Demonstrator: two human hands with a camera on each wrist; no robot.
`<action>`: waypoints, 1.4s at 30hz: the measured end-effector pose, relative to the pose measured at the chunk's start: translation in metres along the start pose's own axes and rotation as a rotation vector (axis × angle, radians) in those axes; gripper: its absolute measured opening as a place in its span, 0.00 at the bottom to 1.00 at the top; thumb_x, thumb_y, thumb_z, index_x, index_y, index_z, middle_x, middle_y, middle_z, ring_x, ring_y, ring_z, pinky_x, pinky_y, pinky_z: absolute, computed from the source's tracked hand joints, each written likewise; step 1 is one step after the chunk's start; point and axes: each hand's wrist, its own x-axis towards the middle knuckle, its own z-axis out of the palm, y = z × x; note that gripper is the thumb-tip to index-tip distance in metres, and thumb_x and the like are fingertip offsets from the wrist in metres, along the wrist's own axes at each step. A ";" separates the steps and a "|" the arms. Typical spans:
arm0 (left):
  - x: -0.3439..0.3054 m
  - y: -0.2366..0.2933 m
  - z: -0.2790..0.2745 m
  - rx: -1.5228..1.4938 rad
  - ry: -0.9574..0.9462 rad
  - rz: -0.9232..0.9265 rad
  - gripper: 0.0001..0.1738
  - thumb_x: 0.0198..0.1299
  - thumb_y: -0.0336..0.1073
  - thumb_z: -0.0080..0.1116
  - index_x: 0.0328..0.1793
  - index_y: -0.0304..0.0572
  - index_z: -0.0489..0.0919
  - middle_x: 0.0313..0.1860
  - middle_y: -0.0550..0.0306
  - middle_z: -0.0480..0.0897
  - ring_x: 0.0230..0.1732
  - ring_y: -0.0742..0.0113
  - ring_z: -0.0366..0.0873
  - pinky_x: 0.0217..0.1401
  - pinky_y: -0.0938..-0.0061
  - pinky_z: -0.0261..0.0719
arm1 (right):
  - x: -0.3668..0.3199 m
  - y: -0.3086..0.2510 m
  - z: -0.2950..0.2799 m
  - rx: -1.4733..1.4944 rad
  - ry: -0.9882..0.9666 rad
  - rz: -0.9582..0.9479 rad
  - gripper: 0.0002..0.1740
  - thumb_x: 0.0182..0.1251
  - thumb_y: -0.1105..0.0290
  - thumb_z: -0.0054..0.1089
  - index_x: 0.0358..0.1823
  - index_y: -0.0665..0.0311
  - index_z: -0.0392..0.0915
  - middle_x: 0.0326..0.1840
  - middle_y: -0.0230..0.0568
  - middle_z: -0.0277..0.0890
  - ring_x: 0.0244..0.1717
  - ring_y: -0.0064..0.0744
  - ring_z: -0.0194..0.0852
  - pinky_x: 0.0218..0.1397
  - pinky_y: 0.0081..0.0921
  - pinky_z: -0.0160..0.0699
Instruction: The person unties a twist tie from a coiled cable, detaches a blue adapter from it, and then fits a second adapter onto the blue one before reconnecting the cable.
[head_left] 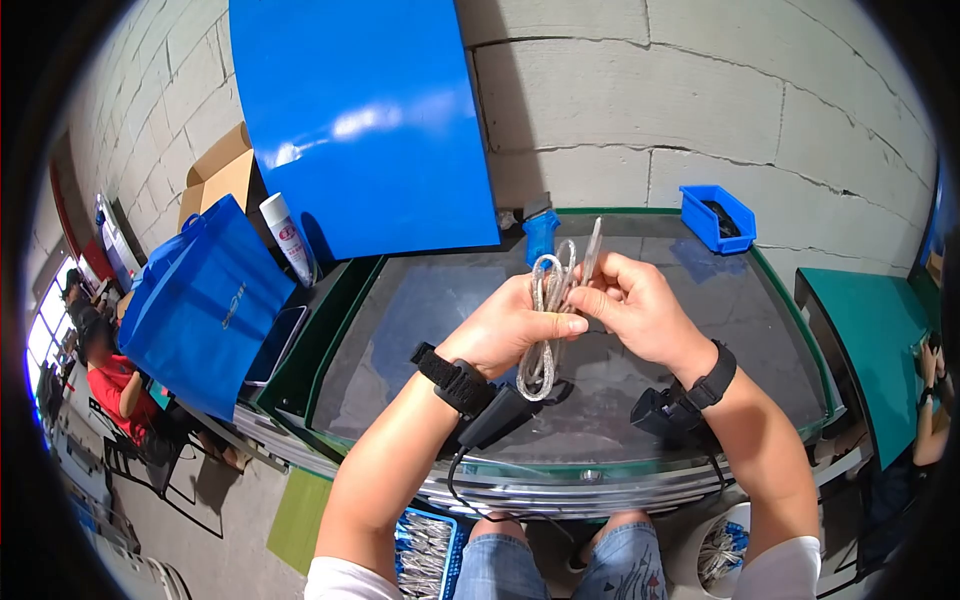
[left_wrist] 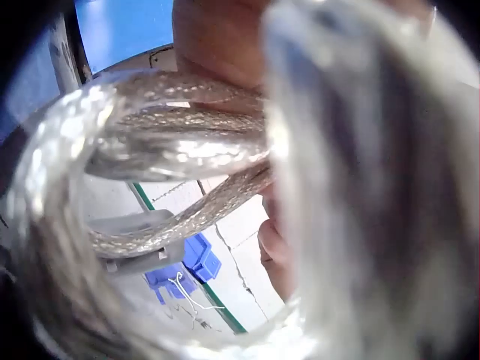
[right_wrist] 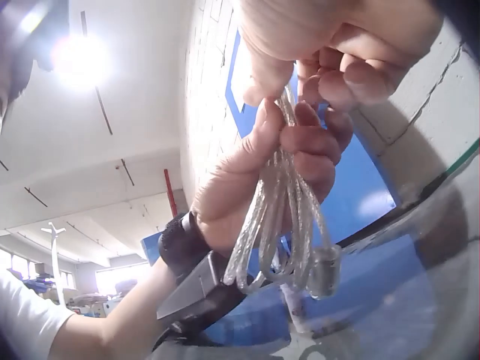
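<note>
A looped bundle of clear, silvery braided cable (head_left: 538,370) hangs in front of the chest; its loops fill much of the left wrist view, close and blurred. My left hand (head_left: 507,325) grips the bundle around its middle, thumb across the front. Just right of it, my right hand (head_left: 640,308) pinches the cable's upper part between thumb and fingers, where a straight piece (head_left: 594,245) points up. In the right wrist view the bundle (right_wrist: 281,202) fans out below the left hand (right_wrist: 247,176), with a cylindrical piece (right_wrist: 324,271) at its lower end. The right hand (right_wrist: 337,45) is above.
A dark work surface (head_left: 400,400) with a green edge lies below. On it are a blue bin (head_left: 718,220) and a small blue holder (head_left: 540,238). A spray can (head_left: 288,238) and blue bag (head_left: 215,305) stand left. Below are a blue basket (head_left: 456,560) and white bucket (head_left: 700,525) of cables.
</note>
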 end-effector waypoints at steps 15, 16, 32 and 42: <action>0.002 0.004 0.013 0.028 -0.143 -0.081 0.12 0.53 0.23 0.61 0.44 0.34 0.75 0.36 0.57 0.79 0.31 0.74 0.76 0.38 0.79 0.77 | 0.004 0.000 0.014 0.186 -0.026 0.104 0.14 0.60 0.61 0.63 0.30 0.66 0.73 0.22 0.31 0.73 0.22 0.18 0.72 0.20 0.15 0.68; 0.003 0.003 0.012 0.028 -0.150 -0.077 0.12 0.53 0.23 0.61 0.44 0.34 0.75 0.36 0.57 0.79 0.31 0.74 0.76 0.38 0.79 0.77 | 0.006 -0.001 0.015 0.227 0.026 0.060 0.13 0.61 0.62 0.62 0.30 0.65 0.74 0.23 0.30 0.73 0.22 0.16 0.70 0.20 0.16 0.67; 0.006 -0.003 0.006 0.013 -0.280 -0.127 0.10 0.64 0.30 0.51 0.49 0.34 0.71 0.38 0.51 0.80 0.40 0.63 0.80 0.43 0.73 0.78 | 0.007 0.008 -0.005 0.175 -0.063 0.139 0.20 0.67 0.52 0.54 0.31 0.65 0.74 0.22 0.31 0.74 0.19 0.15 0.69 0.21 0.15 0.70; 0.002 0.001 0.016 0.130 -0.324 -0.172 0.15 0.64 0.42 0.54 0.37 0.35 0.71 0.21 0.59 0.73 0.22 0.72 0.73 0.26 0.75 0.76 | 0.009 0.001 -0.003 0.301 -0.075 0.088 0.14 0.64 0.59 0.59 0.38 0.63 0.74 0.24 0.27 0.73 0.23 0.12 0.69 0.25 0.12 0.67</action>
